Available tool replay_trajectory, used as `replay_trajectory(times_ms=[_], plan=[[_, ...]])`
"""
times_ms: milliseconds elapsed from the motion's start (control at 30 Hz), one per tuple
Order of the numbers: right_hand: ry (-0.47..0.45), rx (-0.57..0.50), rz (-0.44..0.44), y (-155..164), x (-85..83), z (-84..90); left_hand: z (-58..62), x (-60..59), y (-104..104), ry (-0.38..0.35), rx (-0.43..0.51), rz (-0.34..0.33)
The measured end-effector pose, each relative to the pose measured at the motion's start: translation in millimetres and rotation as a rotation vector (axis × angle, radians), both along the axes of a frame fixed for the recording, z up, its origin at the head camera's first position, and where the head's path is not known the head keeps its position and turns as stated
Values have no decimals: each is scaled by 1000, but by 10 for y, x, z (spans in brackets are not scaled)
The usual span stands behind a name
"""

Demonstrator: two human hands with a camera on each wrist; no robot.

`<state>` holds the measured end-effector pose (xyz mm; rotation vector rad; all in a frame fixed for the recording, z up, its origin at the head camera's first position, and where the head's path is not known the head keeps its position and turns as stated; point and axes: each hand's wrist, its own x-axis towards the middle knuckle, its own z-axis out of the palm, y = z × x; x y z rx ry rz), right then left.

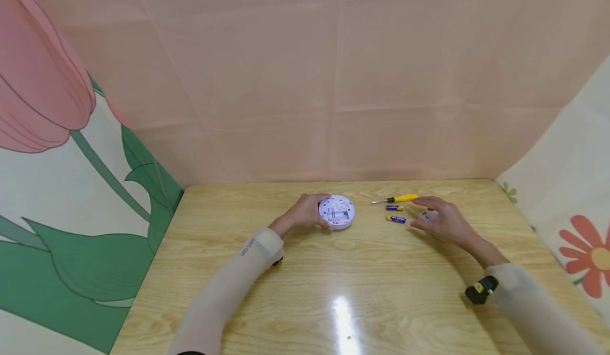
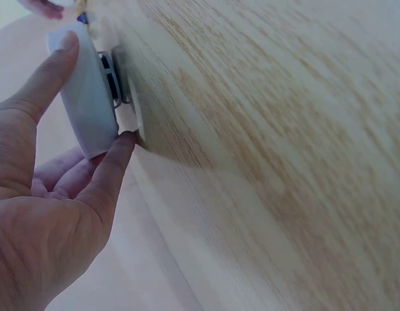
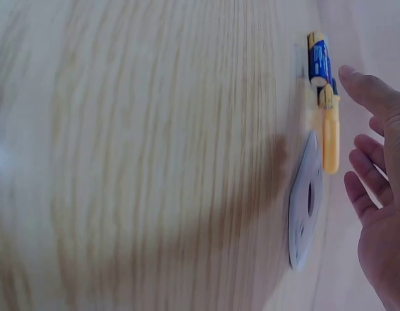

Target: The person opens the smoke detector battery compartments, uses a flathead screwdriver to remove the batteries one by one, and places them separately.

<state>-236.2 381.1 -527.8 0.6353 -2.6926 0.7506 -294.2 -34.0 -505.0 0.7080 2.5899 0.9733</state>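
Note:
On the wooden table point(image 1: 333, 270) my left hand point(image 1: 318, 214) grips a round white device point(image 1: 337, 211) by its left side; its open back faces up. In the left wrist view the thumb point(image 2: 57, 61) and a finger point(image 2: 115, 155) pinch the device point(image 2: 89, 97) across its rim. My right hand point(image 1: 418, 213) hovers with relaxed, spread fingers over a flat white round cover point(image 1: 427, 216), holding nothing. Beside it lie two blue and yellow batteries point(image 1: 394, 207) point(image 1: 396, 219) and a yellow-handled screwdriver point(image 1: 399, 199). The right wrist view shows the cover point(image 3: 303, 207), screwdriver handle point(image 3: 329, 139) and one battery point(image 3: 318, 58) below that hand point(image 3: 358, 116).
Pink sheeting point(image 1: 333, 79) walls off the back of the table, with flower-printed cloth on the left point(image 1: 71, 185) and right point(image 1: 572, 212). A glare spot point(image 1: 343, 312) lies on the bare wood near the front edge.

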Motion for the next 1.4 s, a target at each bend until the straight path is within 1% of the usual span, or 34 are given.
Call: replay_trajectory(times_ms=[267,367,467,667,900,1133,1200,1400], plan=[[-65,14,-12,141,46,46,17,10,-2,-3,4,0],[-73,36,-3,205,55,49,22,16,-5,-4,8,-3],[-68,56,3,269,59,29,30,19,-6,-10,14,-3],[-53,75,-20,396,78,-44,36,21,-4,-18,14,7],[-86,71,-49,503,159,-109,21,13,0,-13,14,1],[-3,97,-71,571,197,-210,-3,3,3,-6,21,-9],[6,101,-82,591,204,-226,-3,1,2,-4,19,-9],[-36,106,-119,638,220,-242,-1,-1,-6,-4,16,-9]])
